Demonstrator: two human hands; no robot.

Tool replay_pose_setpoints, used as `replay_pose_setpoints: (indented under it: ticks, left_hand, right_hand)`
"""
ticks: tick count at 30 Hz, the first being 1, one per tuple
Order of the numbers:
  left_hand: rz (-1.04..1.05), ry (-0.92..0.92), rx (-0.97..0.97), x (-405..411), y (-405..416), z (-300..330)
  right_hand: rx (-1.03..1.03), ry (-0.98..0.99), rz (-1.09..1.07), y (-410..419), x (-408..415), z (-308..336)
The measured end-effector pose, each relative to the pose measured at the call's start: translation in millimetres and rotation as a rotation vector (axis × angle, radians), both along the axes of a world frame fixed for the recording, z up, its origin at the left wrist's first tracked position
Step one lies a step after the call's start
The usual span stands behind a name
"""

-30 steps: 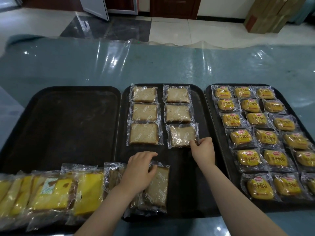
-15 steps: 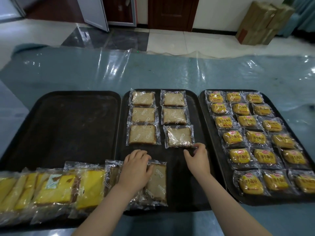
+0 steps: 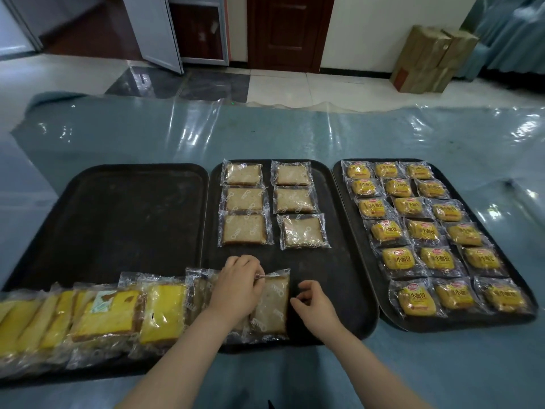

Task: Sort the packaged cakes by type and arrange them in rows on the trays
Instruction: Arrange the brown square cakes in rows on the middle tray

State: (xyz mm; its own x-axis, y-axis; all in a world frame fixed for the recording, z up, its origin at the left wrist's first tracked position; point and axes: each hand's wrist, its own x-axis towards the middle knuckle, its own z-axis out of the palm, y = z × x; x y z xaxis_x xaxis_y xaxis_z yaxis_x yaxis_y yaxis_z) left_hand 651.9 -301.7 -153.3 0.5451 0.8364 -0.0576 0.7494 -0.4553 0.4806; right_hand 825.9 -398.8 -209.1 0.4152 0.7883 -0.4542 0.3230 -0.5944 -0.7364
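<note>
Floor: pale glossy tiles (image 3: pixel 295 90), one dark patch.
Wall: white (image 3: pixel 362 28).
Door: dark brown wooden door (image 3: pixel 284 31).
Corner: stacked brown cardboard boxes (image 3: pixel 430 60).
Table: blue-grey top under clear plastic sheet (image 3: pixel 265 134).

Six brown cakes (image 3: pixel 274 206) in rows, middle tray (image 3: pixel 339 278)

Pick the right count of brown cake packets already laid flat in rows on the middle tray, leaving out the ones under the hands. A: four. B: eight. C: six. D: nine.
C: the middle tray shows two columns of three brown cake packets, six in all, laid flat above the left hand and right hand.
</note>
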Motion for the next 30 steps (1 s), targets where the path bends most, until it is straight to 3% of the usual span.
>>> replay_pose_setpoints:
  ticks: [7,18,26,30]
  left_hand:
    - [0.068,-0.104,-0.186,5,-9,11]
    - [0.365,-0.33,-0.432,26,-12,5]
    - [0.63,-0.778,-0.726,67,-27,-3]
    - [0.735,-0.89,-0.781,85,-39,-19]
  right_hand:
    - [0.016,0.055,-0.068,-23,-1,-1]
    - [0.088,0.191,-0.228,-41,29,0]
    - [0.115,0.248,-0.204,-45,73,6]
    - [0.128,0.206,-0.15,-37,89,8]
